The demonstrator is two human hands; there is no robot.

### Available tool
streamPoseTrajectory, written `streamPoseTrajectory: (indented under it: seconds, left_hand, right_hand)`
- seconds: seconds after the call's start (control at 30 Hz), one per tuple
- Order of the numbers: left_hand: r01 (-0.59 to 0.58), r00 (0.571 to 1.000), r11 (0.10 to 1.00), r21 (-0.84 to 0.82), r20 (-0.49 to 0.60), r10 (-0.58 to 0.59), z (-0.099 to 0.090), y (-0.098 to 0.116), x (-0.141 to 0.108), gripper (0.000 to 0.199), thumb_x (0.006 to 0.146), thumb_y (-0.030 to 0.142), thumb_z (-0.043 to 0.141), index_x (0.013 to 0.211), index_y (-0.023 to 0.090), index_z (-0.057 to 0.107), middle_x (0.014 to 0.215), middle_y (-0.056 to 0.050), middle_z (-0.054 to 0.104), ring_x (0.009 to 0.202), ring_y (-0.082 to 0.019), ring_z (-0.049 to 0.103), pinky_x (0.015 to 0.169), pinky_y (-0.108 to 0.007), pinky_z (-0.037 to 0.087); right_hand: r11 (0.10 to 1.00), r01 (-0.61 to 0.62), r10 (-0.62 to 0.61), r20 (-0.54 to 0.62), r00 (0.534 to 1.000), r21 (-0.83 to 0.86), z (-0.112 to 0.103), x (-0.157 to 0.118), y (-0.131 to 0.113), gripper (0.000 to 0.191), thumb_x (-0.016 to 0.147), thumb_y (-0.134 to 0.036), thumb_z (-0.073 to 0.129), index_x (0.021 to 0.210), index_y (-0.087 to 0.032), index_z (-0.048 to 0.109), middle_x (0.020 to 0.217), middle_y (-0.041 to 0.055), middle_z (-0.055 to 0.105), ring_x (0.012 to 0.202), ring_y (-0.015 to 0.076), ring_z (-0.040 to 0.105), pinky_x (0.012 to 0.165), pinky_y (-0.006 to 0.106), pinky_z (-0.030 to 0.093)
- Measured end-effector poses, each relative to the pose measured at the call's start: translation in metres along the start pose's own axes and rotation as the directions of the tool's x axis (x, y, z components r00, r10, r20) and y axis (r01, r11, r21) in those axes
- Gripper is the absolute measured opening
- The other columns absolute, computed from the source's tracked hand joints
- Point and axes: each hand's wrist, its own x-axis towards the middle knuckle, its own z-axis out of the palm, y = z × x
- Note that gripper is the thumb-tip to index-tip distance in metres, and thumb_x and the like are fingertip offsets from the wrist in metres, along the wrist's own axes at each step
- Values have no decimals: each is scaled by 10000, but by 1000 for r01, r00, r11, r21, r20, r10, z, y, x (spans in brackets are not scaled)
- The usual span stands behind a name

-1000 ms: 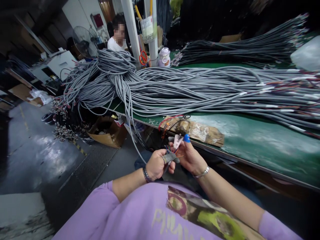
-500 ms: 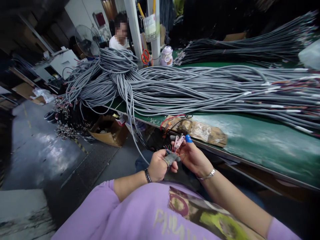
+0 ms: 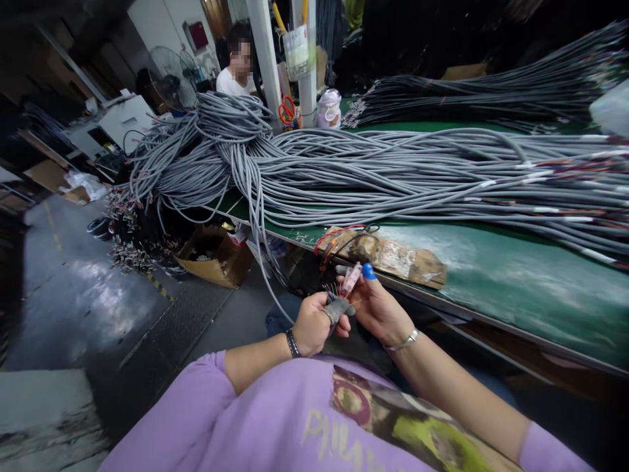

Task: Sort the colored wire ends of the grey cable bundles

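Observation:
My left hand [image 3: 317, 321] is closed around the end of a grey cable [image 3: 276, 298], its thumb in a grey finger cover. Thin coloured wires [image 3: 337, 290] fan out above that thumb. Just to the right, my right hand [image 3: 381, 308], with a blue cover on one fingertip, pinches a small pink clip-like tool [image 3: 351, 278]. The tool's lower end is at the wires; whether it grips one is too small to tell. The cable runs up from my left hand to the large grey cable bundle [image 3: 344, 174] on the green table [image 3: 515, 275].
A worn wooden block [image 3: 400, 262] with red and black leads lies along the table edge. Behind the bundle are a lilac jar [image 3: 329, 110], orange-handled scissors [image 3: 286, 110] and darker cables [image 3: 472, 92]. A cardboard box [image 3: 216, 259] sits below left. Beyond, a person [image 3: 234, 80] is visible.
The pink tool has turned and its two arms look closer together. My right hand has shifted slightly left; my left hand keeps its hold on the cable.

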Motion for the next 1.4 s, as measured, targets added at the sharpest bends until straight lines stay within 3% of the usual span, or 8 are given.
streamPoseTrajectory:
  seconds: [0.13,0.33,0.63,0.87,1.2,1.4]
  left_hand:
    - [-16,1000,1000,11,16,16,-5,-3,-4,482,615,561,748,716,117,590,483,4,573,375,-81,486,390,-200,410]
    - [-54,998,998,14,12,54,-8,-5,-7,475,636,560,743,716,117,594,497,-3,583,386,-85,500,400,-202,416]
    - [-63,998,998,-9,-11,63,-1,-3,1,432,641,515,740,731,115,603,499,1,584,394,-79,494,408,-198,424]
    - [-32,999,999,32,-18,32,1,-6,3,454,649,543,727,727,116,594,492,-2,581,376,-83,495,396,-200,400]
    - [-72,997,997,15,-28,72,-10,-9,-4,474,646,568,732,725,120,595,497,1,582,395,-82,499,399,-198,419]
    - [-80,996,997,-6,-42,80,-11,-10,-7,466,647,557,737,737,122,598,506,-2,587,408,-88,506,412,-207,428]
  right_hand:
    - [1000,-23,23,29,999,-9,1,-3,-4,383,779,-596,647,795,-215,673,823,33,711,639,147,606,597,285,512]
    - [999,1,0,14,1000,-36,3,-5,-9,231,788,-431,703,823,-203,706,826,33,715,679,138,614,592,243,506]
    - [999,8,-5,60,998,-47,2,-2,-7,270,757,-457,739,830,-199,704,718,20,693,605,140,592,571,263,502]
    - [999,29,-29,-2,1000,-17,-3,5,-3,240,737,-433,763,804,-208,712,686,6,690,563,134,579,550,257,502]
    - [1000,-5,5,29,1000,22,3,-3,-3,375,752,-594,676,800,-222,682,837,27,709,645,143,607,593,268,517]
    - [999,-31,33,59,998,-37,4,-4,-7,269,819,-477,655,825,-210,688,864,37,716,650,142,606,616,272,509]
